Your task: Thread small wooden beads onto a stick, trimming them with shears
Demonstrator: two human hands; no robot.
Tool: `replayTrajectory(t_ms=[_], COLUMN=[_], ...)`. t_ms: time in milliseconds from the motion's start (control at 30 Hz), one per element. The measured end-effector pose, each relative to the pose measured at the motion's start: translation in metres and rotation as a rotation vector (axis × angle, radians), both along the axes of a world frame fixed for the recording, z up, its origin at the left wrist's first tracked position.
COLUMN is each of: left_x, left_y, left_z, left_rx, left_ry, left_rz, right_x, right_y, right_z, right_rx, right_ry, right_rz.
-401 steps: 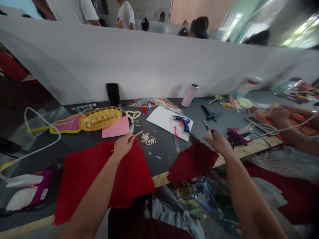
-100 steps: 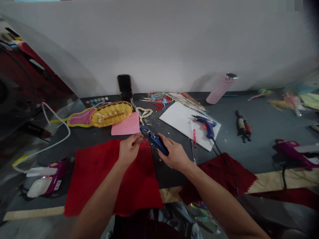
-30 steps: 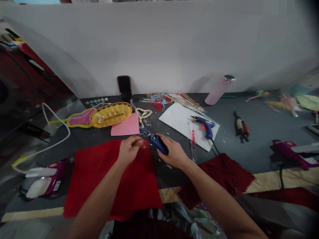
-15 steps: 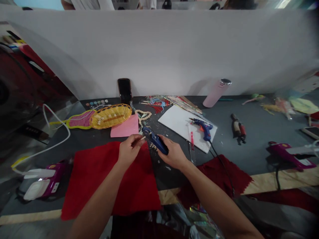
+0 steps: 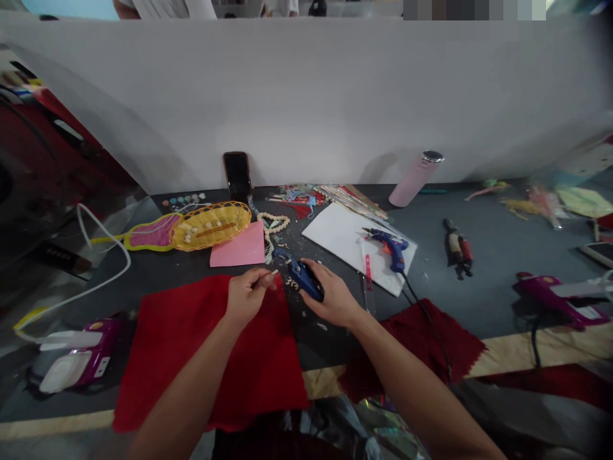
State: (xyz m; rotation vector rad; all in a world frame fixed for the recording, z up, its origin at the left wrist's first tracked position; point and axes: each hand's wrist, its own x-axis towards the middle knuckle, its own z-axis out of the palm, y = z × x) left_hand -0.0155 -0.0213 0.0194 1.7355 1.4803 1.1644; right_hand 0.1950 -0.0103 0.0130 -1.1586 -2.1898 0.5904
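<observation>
Close to the person, a big red cloth [image 5: 211,354] lies flat on the dark bench [image 5: 483,300], and a smaller red cloth [image 5: 421,348] with a ragged edge lies to its right. A purple and white gadget [image 5: 71,367] sits at the far left edge. The left hand [image 5: 246,297] is over the top edge of the big red cloth. Its fingers are pressed together, pinching a thin little stick [image 5: 267,276] that points up and to the right. The right hand [image 5: 330,300] is just beside it, curled around the handle of a blue glue gun [image 5: 299,275]. The gun's tip points left, close to the end of the stick. Tiny pale beads [image 5: 290,283] lie loose on the bench under the gun. A little farther back there is a pink paper [image 5: 238,248], a yellow basket [image 5: 211,225] and a string of pale beads [image 5: 274,222]. To the right lies a white sheet [image 5: 345,239] with a second blue glue gun [image 5: 390,246] on it, and a purple glue gun [image 5: 546,291] lies well to the right. At the back, a black phone [image 5: 236,176] leans on the white wall [image 5: 306,96], and a pink bottle [image 5: 414,179] stands tilted near it.
</observation>
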Motion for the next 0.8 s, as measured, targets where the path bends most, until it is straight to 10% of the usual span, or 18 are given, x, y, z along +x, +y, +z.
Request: replayTrajectory(t_ms=[800], left_x=[0.0006], left_y=[0.0030], left_z=[-0.0066], left_rx=[0.044], left_ry=[0.077], left_rz=[0.102], right_x=[-0.0038], right_y=[-0.0032], right_z=[-0.0010], right_rx=[0.023], right_ry=[-0.035], right_rz=[-0.043])
